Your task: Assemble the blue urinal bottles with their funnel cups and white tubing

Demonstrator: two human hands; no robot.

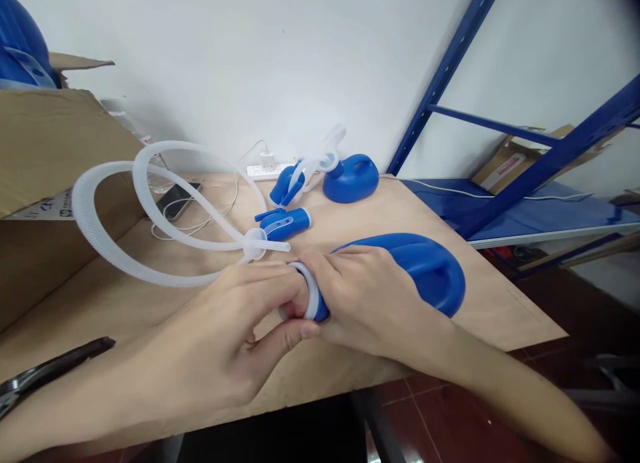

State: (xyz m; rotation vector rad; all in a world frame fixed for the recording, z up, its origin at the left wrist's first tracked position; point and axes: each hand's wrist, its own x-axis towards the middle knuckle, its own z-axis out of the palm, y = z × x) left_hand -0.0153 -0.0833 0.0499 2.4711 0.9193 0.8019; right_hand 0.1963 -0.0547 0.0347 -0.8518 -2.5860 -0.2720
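Observation:
A large blue bottle (pixel 435 269) lies on its side, its neck pointing left toward my hands. My right hand (pixel 367 296) is wrapped round the neck. At the bottle's mouth, my left hand (pixel 255 316) grips the pale ring (pixel 313 293), with its fingers partly inside the opening and the thumb outside. Just beyond my left hand, a coiled translucent hose (pixel 107 246) ends at a round white cap (pixel 255 243). A small blue container (pixel 287 224) with a pale strip lies behind that cap.
Another blue bottle (pixel 353 178) with a hose stands by the wall, near a power strip (pixel 273 172). An open cardboard box (pixel 60 143) takes up the left side. A phone (pixel 177 199), a cable and black-handled pliers (pixel 60 363) lie around. Blue shelving (pixel 525 213) stands at right.

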